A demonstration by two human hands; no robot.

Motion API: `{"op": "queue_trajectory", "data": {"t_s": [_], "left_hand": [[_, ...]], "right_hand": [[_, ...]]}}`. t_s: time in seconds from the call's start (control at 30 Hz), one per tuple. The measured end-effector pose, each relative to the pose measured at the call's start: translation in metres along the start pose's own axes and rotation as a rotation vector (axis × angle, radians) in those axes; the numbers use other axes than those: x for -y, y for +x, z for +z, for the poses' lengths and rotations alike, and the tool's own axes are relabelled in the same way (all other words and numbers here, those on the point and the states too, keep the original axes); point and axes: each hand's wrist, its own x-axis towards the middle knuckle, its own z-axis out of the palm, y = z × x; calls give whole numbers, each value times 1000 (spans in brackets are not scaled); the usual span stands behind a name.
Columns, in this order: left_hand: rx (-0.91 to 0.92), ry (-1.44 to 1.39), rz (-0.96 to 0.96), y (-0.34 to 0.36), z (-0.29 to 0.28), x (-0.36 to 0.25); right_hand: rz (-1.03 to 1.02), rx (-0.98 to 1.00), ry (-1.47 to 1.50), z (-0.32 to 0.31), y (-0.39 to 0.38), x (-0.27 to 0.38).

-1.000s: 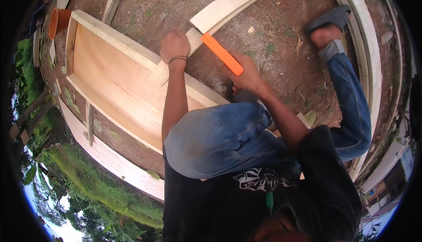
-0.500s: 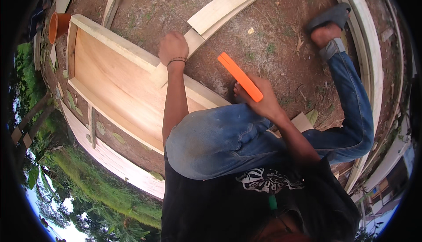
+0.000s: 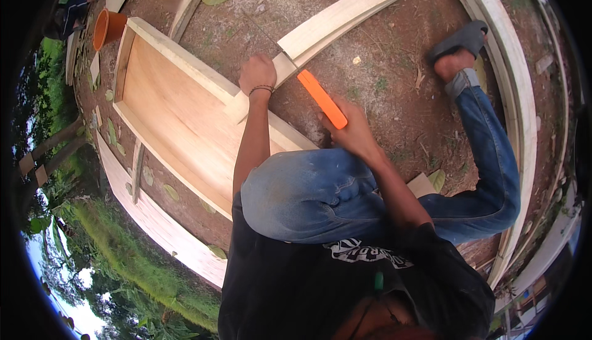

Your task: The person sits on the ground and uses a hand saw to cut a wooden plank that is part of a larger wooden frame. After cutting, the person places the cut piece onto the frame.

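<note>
My left hand [image 3: 258, 73], with a dark bracelet at the wrist, is closed on a pale wooden plank [image 3: 283, 65] lying across the near rim of a shallow plywood box [image 3: 172, 50]. My right hand [image 3: 353, 131] grips the orange handle [image 3: 317, 93] of a saw, whose thin dark blade crosses the plank at the end of a second pale board [image 3: 348, 13] laid on it. The blade slants away toward the upper left. My bent knee in blue jeans is beside the box, under and between my forearms.
Long pale beams [image 3: 518, 105] curve along the right, by my sandalled foot [image 3: 459, 47]. An orange bucket [image 3: 108, 29] stands beyond the box. A dark-clothed person [image 3: 69, 16] appears at far upper left. A pale panel [image 3: 166, 235] lies left on leaf-strewn dirt, with plants beyond.
My right hand and the saw drew back toward my body, then moved partly forward again. My left hand stays on the plank; the whole view has shifted slightly.
</note>
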Motion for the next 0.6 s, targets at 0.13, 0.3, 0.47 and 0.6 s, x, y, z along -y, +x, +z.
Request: {"op": "queue_trajectory", "data": {"t_s": [0.13, 0.3, 0.47, 0.6], "left_hand": [[-5, -7, -2, 3, 0, -3], [-42, -72, 58, 0, -1, 3], [-29, -544, 373, 3, 7, 14], [-90, -206, 647, -12, -3, -39]], "right_hand": [[-89, -64, 52, -16, -44, -4], [-244, -89, -85, -95, -109, 25], [-437, -343, -310, -175, -153, 30], [-335, -571, -406, -217, -184, 18]]}}
